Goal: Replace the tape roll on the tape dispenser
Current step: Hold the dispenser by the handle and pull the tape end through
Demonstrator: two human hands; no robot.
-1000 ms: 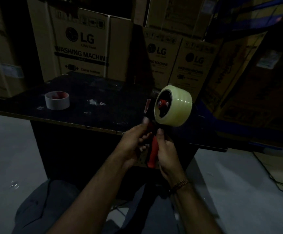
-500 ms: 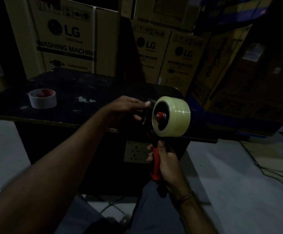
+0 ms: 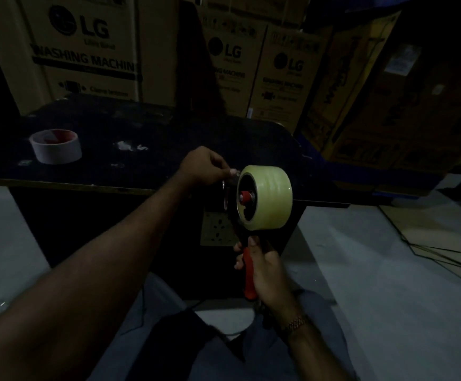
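Note:
A full roll of clear yellowish tape (image 3: 269,200) sits on the red hub of the tape dispenser (image 3: 248,273), which has a red handle. My right hand (image 3: 268,270) grips that handle and holds the dispenser upright in front of the table edge. My left hand (image 3: 206,167) is at the roll's upper left, its thumb and fingertips pinched together right at the tape's edge; what they pinch is too dark to make out. A nearly used-up white roll (image 3: 56,147) with a red core lies flat on the dark table (image 3: 141,166), far left.
Large cardboard washing-machine boxes (image 3: 86,50) stand stacked behind and to the right of the table. Flattened cardboard (image 3: 430,243) lies on the grey floor at the right. A wall socket plate (image 3: 215,229) shows on the table's front under the dispenser.
My left hand left the handle, rose to the roll's upper left and closed its fingertips into a pinch there. My right hand kept its grip on the handle.

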